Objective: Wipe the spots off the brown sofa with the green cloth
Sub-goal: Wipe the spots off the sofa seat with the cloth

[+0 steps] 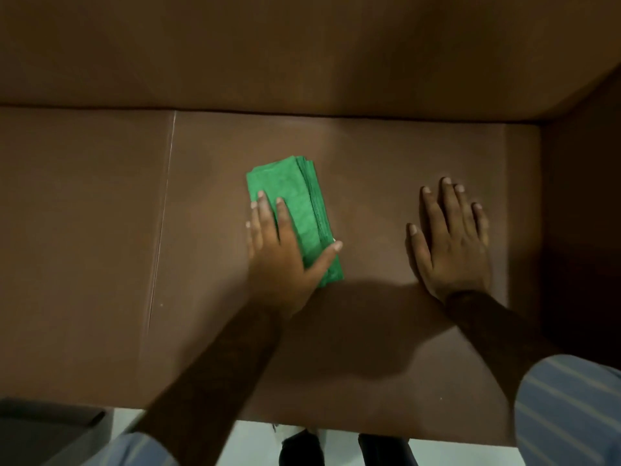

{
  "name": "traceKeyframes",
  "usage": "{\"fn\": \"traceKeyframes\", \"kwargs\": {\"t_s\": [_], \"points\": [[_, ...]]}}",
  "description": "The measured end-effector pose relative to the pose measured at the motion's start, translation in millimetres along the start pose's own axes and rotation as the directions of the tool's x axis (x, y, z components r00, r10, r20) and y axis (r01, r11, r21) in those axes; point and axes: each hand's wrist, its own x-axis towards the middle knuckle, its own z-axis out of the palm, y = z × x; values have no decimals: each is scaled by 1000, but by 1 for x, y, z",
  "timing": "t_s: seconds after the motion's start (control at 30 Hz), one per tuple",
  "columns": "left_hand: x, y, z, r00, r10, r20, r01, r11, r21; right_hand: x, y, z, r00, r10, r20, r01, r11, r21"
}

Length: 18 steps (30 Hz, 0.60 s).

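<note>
A folded green cloth (299, 203) lies on the seat of the brown sofa (369, 156), near the middle of the right seat cushion. My left hand (282, 260) presses flat on the cloth's near half, fingers spread over it and thumb along its right edge. My right hand (452, 243) rests flat on the bare seat to the right of the cloth, fingers apart, holding nothing. A tiny pale spot (162, 304) shows on the left cushion close to the seam, and another speck (441, 398) sits near the front edge.
The sofa's backrest (302, 52) rises behind the seat and an armrest (584, 163) closes the right side. A seam (164, 203) divides the two seat cushions. Pale floor (255, 442) and dark shoes (302, 449) show below the front edge.
</note>
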Motion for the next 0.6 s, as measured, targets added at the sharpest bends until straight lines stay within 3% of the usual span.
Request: {"fn": "traceKeyframes", "kwargs": {"t_s": [0.13,0.3,0.33,0.4,0.47,0.5,0.53,0.57,0.6], "points": [[43,18,17,986,-145,-82,152,985,85,4,12,-6,998,-59,31,59,998,15],[111,33,11,961,-224,-163,234,971,49,-4,31,-6,980,-199,21,200,976,-80],[111,43,13,981,-137,-140,150,985,85,-4,31,-5,979,-201,22,202,976,-77],[101,60,21,975,218,-39,-211,968,135,-3,28,-5,981,-193,22,194,978,-82],[82,60,23,814,572,101,-580,806,119,-3,30,-7,984,-181,2,180,980,-82],[78,47,19,733,665,143,-680,722,130,-3,30,-7,983,-184,-2,183,980,-74],[76,34,10,691,707,150,-723,674,153,-3,30,-7,983,-184,2,184,981,-68],[80,18,1,720,681,135,-693,694,198,-3,29,-8,983,-182,11,182,981,-67],[86,0,-7,815,571,99,-578,786,219,-3,28,-7,984,-178,17,179,981,-71]]}}
